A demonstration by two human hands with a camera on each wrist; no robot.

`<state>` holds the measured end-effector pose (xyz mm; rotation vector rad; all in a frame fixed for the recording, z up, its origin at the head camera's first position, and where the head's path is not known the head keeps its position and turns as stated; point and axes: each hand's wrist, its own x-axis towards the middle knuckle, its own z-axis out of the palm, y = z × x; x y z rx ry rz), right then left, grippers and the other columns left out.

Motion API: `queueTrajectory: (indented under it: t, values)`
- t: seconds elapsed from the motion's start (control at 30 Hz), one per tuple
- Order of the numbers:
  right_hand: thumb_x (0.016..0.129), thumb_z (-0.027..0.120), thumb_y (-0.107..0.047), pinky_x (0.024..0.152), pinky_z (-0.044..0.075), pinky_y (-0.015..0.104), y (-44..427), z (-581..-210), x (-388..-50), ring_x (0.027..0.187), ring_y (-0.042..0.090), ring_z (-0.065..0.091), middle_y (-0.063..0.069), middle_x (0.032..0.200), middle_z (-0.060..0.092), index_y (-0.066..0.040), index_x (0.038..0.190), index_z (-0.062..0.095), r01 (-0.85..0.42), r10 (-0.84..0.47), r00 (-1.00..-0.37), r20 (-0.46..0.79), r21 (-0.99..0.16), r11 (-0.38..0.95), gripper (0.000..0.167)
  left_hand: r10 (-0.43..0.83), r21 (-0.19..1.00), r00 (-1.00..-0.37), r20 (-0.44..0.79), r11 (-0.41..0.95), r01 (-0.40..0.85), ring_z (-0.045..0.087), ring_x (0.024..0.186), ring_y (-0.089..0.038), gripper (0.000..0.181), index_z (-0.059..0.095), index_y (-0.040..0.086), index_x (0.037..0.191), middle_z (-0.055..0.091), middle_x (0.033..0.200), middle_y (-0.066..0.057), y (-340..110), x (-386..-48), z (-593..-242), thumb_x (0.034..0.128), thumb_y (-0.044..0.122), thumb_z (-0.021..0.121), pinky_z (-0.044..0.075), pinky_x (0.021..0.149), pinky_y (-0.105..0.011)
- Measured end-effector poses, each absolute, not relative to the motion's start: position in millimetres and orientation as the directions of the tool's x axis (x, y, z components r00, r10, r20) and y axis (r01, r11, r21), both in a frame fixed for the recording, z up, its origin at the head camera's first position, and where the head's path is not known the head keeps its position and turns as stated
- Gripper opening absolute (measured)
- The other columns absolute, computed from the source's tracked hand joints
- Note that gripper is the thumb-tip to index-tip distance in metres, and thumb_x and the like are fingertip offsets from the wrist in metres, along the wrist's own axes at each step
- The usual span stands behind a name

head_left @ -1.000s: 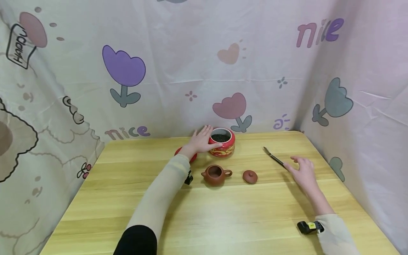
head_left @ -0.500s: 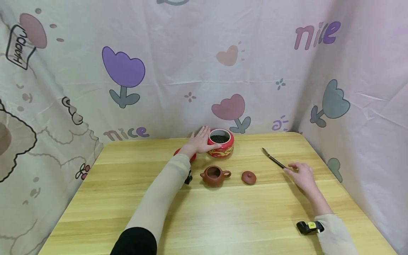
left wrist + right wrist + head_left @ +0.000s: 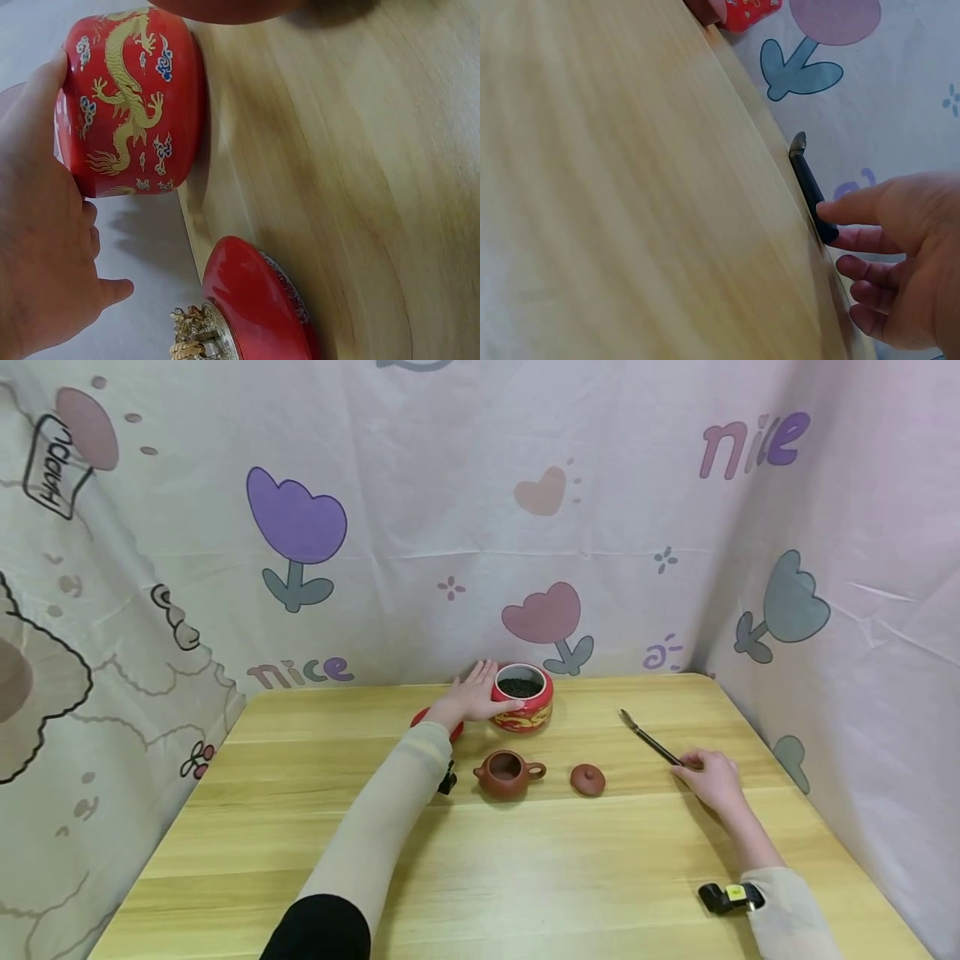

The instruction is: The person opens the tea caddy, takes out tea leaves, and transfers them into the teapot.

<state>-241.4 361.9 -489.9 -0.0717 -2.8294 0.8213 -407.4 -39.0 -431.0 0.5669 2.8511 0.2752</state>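
Observation:
My left hand (image 3: 474, 695) rests against the left side of a red jar (image 3: 527, 714) with a gold dragon on it. Its fingers are straight and its thumb lies across the jar's front near the rim. Dark loose tea leaves (image 3: 520, 687) show inside the jar. On the right, my right hand (image 3: 712, 779) pinches the near end of a slim, dark-handled tea scoop (image 3: 651, 741) between thumb and index finger. In the right wrist view the scoop (image 3: 808, 184) lies low along the tabletop, its small curved tip pointing away from the hand.
A brown clay teapot (image 3: 506, 775) stands uncovered in front of the jar, with its lid (image 3: 588, 780) to the right. The jar's red lid (image 3: 259, 300), with a gold knob, lies left of the jar, partly hidden by my left arm. A printed cloth (image 3: 420, 510) hangs behind the table (image 3: 525, 877).
My right hand's thumb and fingers have closed in on the tea scoop's handle end and now pinch it. The left hand stays against the jar; the other things have not moved.

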Motion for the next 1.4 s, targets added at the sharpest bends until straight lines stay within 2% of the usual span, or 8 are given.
queueTrajectory:
  t: [0.3, 0.43, 0.63, 0.83, 1.1, 1.27, 1.4]
  values:
    - [0.088, 0.066, -0.013, 0.083, 0.03, 0.051, 363.0, -488.8, -236.2, 0.094, 0.043, 0.054, 0.027, 0.094, 0.066, 0.006, 0.093, 0.067, -0.003, 0.11, -0.972, 0.21, -0.472, 0.882, 0.019, 0.405, 0.237, -0.897, -0.176, 0.902, 0.361, -0.009, 0.154, -0.019, 0.109, -0.006, 0.016, 0.158, -0.006, 0.166, -0.003, -36.2, -405.9, -426.6, 0.0821, 0.085, 0.033, 0.007, 0.122, -0.058]
    - [0.087, 0.066, -0.012, 0.081, 0.033, 0.05, 360.6, -487.2, -235.7, 0.094, 0.044, 0.051, 0.029, 0.098, 0.064, 0.006, 0.094, 0.067, 0.003, 0.146, -0.955, 0.259, -0.483, 0.876, 0.02, 0.382, 0.228, -0.902, -0.201, 0.914, 0.337, -0.01, 0.154, -0.017, 0.11, -0.007, 0.018, 0.158, -0.007, 0.166, 0.0, -33.8, -413.4, -430.1, 0.081, 0.085, 0.035, 0.008, 0.122, -0.058]
    - [0.091, 0.06, -0.012, 0.084, 0.033, 0.054, 356.3, -482.2, -232.9, 0.102, 0.046, 0.043, 0.033, 0.111, 0.057, 0.009, 0.104, 0.063, 0.003, 0.177, -0.941, 0.287, -0.515, 0.857, 0.024, 0.402, 0.264, -0.901, -0.161, 0.898, 0.353, -0.005, 0.154, -0.022, 0.109, -0.003, 0.015, 0.158, -0.001, 0.167, -0.004, -36.0, -407.8, -430.9, 0.0824, 0.083, 0.037, 0.012, 0.12, -0.061]
    - [0.093, 0.058, -0.009, 0.088, 0.033, 0.056, 354.4, -479.9, -234.1, 0.106, 0.048, 0.042, 0.034, 0.114, 0.055, 0.01, 0.107, 0.061, -0.012, 0.192, -0.921, 0.339, -0.516, 0.857, 0.023, 0.413, 0.286, -0.901, -0.135, 0.886, 0.364, 0.0, 0.154, -0.025, 0.109, -0.001, 0.013, 0.158, 0.002, 0.167, -0.007, -40.6, -401.6, -431.3, 0.0829, 0.083, 0.036, 0.014, 0.119, -0.062]
    - [0.092, 0.061, -0.005, 0.087, 0.033, 0.057, 355.8, -478.4, -238.1, 0.102, 0.047, 0.045, 0.033, 0.111, 0.057, 0.01, 0.104, 0.06, -0.07, 0.183, -0.867, 0.463, -0.478, 0.876, 0.02, 0.402, 0.296, -0.905, -0.14, 0.889, 0.349, -0.003, 0.154, -0.023, 0.108, -0.004, 0.015, 0.158, 0.0, 0.167, -0.005, -41.1, -402.4, -430.8, 0.0838, 0.082, 0.037, 0.014, 0.119, -0.062]
    - [0.091, 0.063, -0.003, 0.093, 0.031, 0.059, 353.7, -476.8, -238.5, 0.106, 0.047, 0.044, 0.03, 0.112, 0.057, 0.008, 0.104, 0.06, -0.138, 0.13, -0.836, 0.533, -0.434, 0.89, 0.017, 0.401, 0.281, -0.905, -0.139, 0.893, 0.352, -0.002, 0.154, -0.024, 0.109, -0.004, 0.015, 0.158, 0.0, 0.167, -0.005, -40.9, -401.6, -430.9, 0.0832, 0.083, 0.035, 0.014, 0.119, -0.062]
    - [0.089, 0.065, -0.002, 0.091, 0.032, 0.059, 350.4, -475.5, -238.2, 0.104, 0.047, 0.045, 0.028, 0.113, 0.057, 0.006, 0.103, 0.061, -0.187, 0.084, -0.798, 0.597, -0.378, 0.907, 0.016, 0.407, 0.267, -0.906, -0.119, 0.892, 0.366, 0.0, 0.154, -0.024, 0.109, -0.002, 0.014, 0.158, 0.001, 0.167, -0.006, -40.7, -399.8, -430.7, 0.0827, 0.084, 0.034, 0.014, 0.118, -0.064]
